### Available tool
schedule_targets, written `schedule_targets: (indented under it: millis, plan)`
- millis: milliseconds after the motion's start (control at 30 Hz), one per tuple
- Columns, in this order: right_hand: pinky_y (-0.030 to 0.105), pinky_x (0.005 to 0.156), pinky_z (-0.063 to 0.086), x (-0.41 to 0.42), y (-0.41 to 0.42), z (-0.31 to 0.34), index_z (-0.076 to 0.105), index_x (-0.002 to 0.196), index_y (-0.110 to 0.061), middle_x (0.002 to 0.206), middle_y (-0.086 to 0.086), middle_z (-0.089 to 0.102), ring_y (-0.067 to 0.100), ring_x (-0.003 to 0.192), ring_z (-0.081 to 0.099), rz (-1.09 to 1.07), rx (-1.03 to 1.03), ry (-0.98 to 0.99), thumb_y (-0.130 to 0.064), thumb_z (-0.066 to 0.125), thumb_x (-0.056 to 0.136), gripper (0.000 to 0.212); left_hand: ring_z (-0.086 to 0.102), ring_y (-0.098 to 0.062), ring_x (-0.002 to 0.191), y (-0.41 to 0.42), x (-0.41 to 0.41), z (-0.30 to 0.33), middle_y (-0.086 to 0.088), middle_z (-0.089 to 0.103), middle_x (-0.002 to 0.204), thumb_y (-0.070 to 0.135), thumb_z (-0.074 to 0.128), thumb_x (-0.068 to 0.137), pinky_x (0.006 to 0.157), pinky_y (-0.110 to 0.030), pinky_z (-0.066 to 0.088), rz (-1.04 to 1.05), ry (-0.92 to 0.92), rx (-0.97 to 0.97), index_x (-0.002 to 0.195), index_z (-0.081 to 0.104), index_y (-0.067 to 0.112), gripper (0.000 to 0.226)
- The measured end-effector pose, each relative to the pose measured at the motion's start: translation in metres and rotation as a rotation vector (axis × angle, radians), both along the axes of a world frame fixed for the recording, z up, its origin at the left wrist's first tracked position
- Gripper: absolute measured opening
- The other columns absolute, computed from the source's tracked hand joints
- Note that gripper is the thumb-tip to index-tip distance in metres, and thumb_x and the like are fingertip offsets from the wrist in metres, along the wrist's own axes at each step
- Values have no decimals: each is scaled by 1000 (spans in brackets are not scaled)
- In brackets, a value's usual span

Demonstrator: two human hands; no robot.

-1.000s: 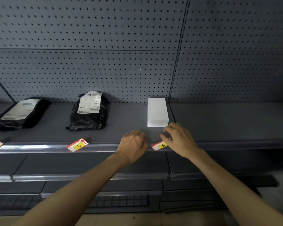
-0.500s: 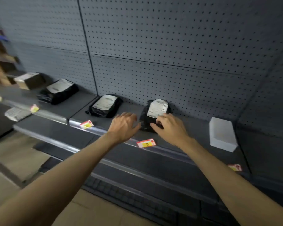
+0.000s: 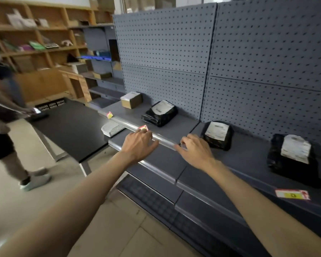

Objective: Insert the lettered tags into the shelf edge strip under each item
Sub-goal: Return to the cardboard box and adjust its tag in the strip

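Observation:
The grey shelf carries a cardboard box (image 3: 131,99) and three black bagged parcels (image 3: 159,113) (image 3: 218,135) (image 3: 293,158) in a row. A clear edge strip (image 3: 163,140) runs along the shelf front. Red and yellow tags sit in it: one under the box (image 3: 109,115), one under the first bag (image 3: 144,127), and one marked D (image 3: 293,194) under the right bag. My left hand (image 3: 139,145) hovers with spread fingers just below the second tag. My right hand (image 3: 193,151) is at the strip in front of the middle bag, fingers loosely bent, with nothing seen in it.
A black table (image 3: 69,127) stands left of the shelf with a white basket (image 3: 112,127) at its near corner. A person (image 3: 4,127) holding a phone stands by the table. Wooden shelving (image 3: 44,43) fills the back left. Lower grey shelves (image 3: 202,191) jut out below.
The view has swung left along the shelf. Both hands left the E tag under the white box and moved left past the D tag; the white box is out of view.

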State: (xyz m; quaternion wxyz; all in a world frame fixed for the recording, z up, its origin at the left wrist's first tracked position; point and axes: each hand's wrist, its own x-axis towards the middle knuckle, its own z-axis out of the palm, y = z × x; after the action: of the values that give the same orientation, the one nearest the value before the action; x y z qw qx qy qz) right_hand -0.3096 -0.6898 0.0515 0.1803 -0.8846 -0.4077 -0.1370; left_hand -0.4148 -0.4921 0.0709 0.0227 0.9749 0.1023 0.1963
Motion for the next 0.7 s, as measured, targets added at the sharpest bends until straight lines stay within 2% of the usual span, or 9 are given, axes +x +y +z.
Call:
schedule_targets:
  millis: [167,400,500,700]
  plan:
    - [38,75,45,-13,106,-8,62,85,-12,89,7,63,27,86,55,60,-21,12,-54,45,92,46,60,-26,91,102,-32,0,-5,65,93,51,42,91,76,-38,48,79,2,20,85,59,16,39]
    - [40,81,46,-3,239,-18,64,90,-11,99,7,64,27,96,55,109,-23,28,-53,47,92,45,59,-20,81,226,-38,-15,-2,64,85,52,37,90,65,-33,42,159,11,10,81,59,18,41]
    - [39,77,45,12,295,-25,63,89,-12,93,6,62,25,92,54,108,-18,29,-53,47,92,44,59,-21,81,278,-25,-22,-1,62,81,49,39,89,67,-35,47,176,39,2,76,57,18,39]
    - [32,66,38,58,410,-40,63,87,-12,89,5,60,21,79,49,89,9,34,-46,51,93,36,59,-24,93,387,12,-34,-4,66,93,44,42,91,76,-37,46,180,69,-27,88,63,17,35]
